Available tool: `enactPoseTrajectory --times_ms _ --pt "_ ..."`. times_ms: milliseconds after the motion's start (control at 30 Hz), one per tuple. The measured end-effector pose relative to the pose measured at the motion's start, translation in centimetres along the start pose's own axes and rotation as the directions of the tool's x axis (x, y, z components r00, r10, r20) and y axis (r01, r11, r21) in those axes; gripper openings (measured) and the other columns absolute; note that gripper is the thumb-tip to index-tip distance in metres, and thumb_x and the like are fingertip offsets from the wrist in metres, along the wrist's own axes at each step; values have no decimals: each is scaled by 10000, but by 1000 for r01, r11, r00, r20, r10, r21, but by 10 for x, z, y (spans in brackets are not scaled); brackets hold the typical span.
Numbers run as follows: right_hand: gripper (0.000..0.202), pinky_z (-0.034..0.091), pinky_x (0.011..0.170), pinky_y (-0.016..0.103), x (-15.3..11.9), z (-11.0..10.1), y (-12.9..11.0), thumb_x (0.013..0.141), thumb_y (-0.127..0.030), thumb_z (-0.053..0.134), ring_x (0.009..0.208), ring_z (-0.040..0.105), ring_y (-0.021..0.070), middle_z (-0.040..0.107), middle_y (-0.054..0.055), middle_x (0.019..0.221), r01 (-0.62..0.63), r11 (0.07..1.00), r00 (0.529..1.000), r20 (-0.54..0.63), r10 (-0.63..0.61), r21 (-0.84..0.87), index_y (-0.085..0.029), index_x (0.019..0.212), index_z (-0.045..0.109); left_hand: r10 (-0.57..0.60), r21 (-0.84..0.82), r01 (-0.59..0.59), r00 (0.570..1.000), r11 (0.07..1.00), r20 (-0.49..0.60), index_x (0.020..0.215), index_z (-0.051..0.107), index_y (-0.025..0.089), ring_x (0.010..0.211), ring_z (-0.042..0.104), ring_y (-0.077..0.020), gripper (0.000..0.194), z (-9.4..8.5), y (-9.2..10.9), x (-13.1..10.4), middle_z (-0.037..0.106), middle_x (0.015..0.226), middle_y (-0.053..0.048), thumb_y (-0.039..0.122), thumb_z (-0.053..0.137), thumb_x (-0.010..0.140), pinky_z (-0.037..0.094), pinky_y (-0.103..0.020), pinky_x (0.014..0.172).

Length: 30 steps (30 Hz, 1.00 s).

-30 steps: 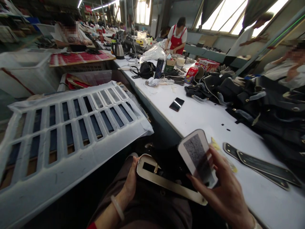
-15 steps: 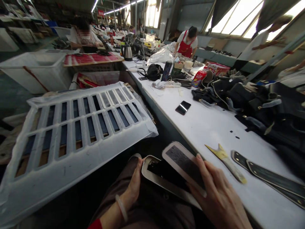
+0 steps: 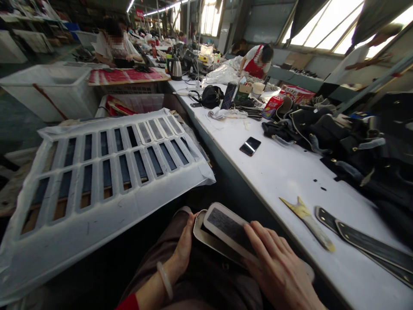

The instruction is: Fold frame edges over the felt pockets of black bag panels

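Lowered since a moment ago, the rounded white-edged panel with its dark grey centre (image 3: pixel 229 228) now lies on the cream-rimmed strap piece (image 3: pixel 206 236) in my lap; my right hand (image 3: pixel 277 271) presses flat on it, fingers spread, while my left hand (image 3: pixel 184 249) grips the strap's end. Pieces look aligned; any joining isn't visible.

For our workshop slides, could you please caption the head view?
Left hand steadies a white-edged strap piece on the lap while right hand presses a second piece on top, beside the white table.

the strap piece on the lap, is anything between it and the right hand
Nothing visible. The right hand lies flat on the upper strap piece, fingers in direct contact with it. That piece sits on a second pale strap piece, whose end the left hand steadies.
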State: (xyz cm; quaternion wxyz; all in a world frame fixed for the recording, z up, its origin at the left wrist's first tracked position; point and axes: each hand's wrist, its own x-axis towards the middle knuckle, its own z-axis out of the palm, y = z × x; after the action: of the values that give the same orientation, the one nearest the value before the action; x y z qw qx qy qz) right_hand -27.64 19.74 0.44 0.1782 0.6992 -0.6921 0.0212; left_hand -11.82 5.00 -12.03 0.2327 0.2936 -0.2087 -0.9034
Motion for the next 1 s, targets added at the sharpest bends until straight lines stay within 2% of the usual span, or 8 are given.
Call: enactPoseTrajectory --times_ms 100,167,233,333,400,733,900,1000 --pt "662 606 817 423 2 -4 5 727 -218 649 1059 618 289 581 131 1303 34 994 995 86 -43 103 -133 1365 493 22 27 -22 1000 999 -1 1223 623 190 1012 636 -285 641 4 3 -2 738 982 -67 678 537 815 445 -402 949" --pt "708 579 924 429 6 -11 10 738 -252 663 1146 600 277 551 108 1358 -6 976 967 250 -50 220 -181 1414 462 34 41 -34 999 999 4 1178 639 186 974 640 -277 624 7 5 -3 734 921 -62 681 537 812 457 -391 913" --pt "727 493 1051 412 14 -17 12 759 -270 656 1259 528 251 483 72 1436 -123 932 874 481 -60 341 -234 1450 431 19 60 -19 1000 998 4 1114 658 180 929 644 -271 607 8 6 -5 722 839 -57 690 528 812 467 -380 868" --pt "750 364 1150 400 28 -22 13 758 -273 647 1365 407 237 379 32 1515 -331 855 679 730 -79 400 -282 1468 405 -49 63 50 999 997 -11 1019 672 165 886 644 -268 611 5 4 -5 700 769 -58 712 493 815 471 -373 822" --pt "727 317 1174 418 35 -19 12 798 -327 627 1388 369 247 348 42 1533 -383 836 638 767 -69 394 -273 1481 381 -55 42 55 998 998 -15 1025 666 163 904 641 -262 605 3 2 -3 710 840 -67 704 482 827 465 -372 850" --pt "645 275 1140 612 13 10 21 930 -610 447 1386 355 334 354 82 1528 -298 855 746 662 -69 424 -346 1499 298 15 84 -15 1000 996 -7 1101 645 192 1019 613 -253 543 5 5 2 704 1045 -61 646 444 880 416 -356 963" --pt "523 514 1018 467 17 17 19 949 -412 532 1216 560 251 537 87 1381 -74 934 914 399 -78 350 -273 1445 438 26 95 -24 999 995 -23 1076 655 195 1042 602 -252 515 7 7 -1 704 1033 -54 626 444 891 414 -342 952" --pt "537 601 879 374 18 22 16 865 -336 657 1088 630 236 611 77 1289 76 963 957 253 -144 260 -213 1370 522 41 108 -40 999 993 -11 1105 647 193 1049 602 -256 520 10 9 -3 703 1048 -59 617 420 906 418 -352 955"
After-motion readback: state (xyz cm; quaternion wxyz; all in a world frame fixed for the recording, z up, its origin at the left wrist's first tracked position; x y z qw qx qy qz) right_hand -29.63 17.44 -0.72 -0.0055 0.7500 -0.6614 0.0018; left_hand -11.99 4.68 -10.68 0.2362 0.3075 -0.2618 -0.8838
